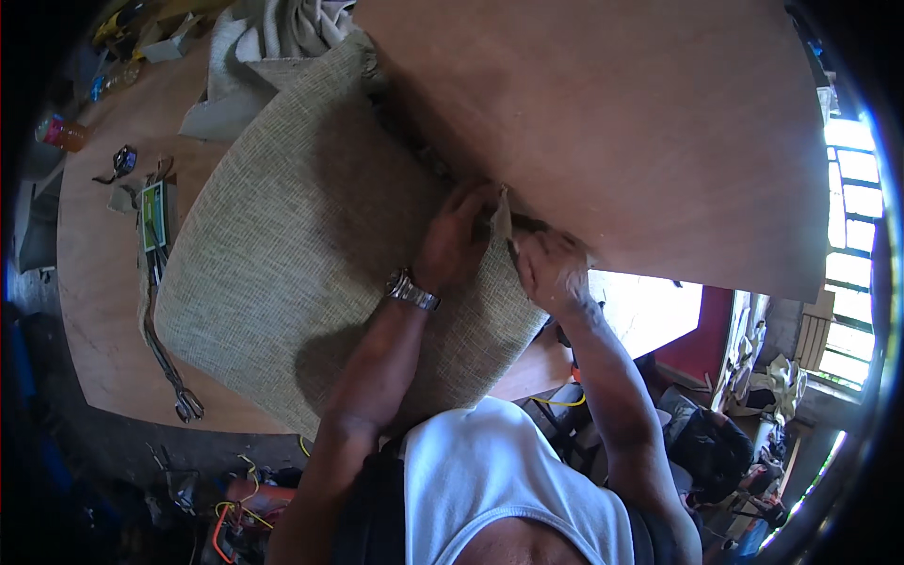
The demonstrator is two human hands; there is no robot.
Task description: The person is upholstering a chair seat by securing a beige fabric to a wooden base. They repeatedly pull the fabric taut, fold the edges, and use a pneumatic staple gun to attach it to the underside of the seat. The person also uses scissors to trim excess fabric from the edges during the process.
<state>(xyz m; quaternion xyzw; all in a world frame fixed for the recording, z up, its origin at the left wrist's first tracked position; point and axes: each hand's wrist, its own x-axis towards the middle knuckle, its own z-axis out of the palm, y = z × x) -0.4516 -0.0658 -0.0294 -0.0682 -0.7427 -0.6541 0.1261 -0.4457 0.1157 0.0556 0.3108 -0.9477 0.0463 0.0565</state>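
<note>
A large padded piece covered in beige-green woven upholstery fabric [254, 226] lies in front of me, with a big brown wooden panel [621, 122] against its far right edge. My left hand [454, 235], with a metal watch [411, 289] on its wrist, is closed at the fabric's edge by the panel. Its fingertips pinch the cloth beside a raised, pointed fold [502, 218]. Just right of that fold, my right hand [554, 268] is closed on the same fabric edge, knuckles up. What lies under its fingers is hidden.
On the wooden table [104, 311] at left lie scissors [188, 405], a green box [154, 215] and a dark small tool [122, 162]. A bottle of orange liquid [64, 134] stands at the table's far left. Crumpled grey cloth [282, 47] lies behind the padded piece. Cables and clutter cover the floor below.
</note>
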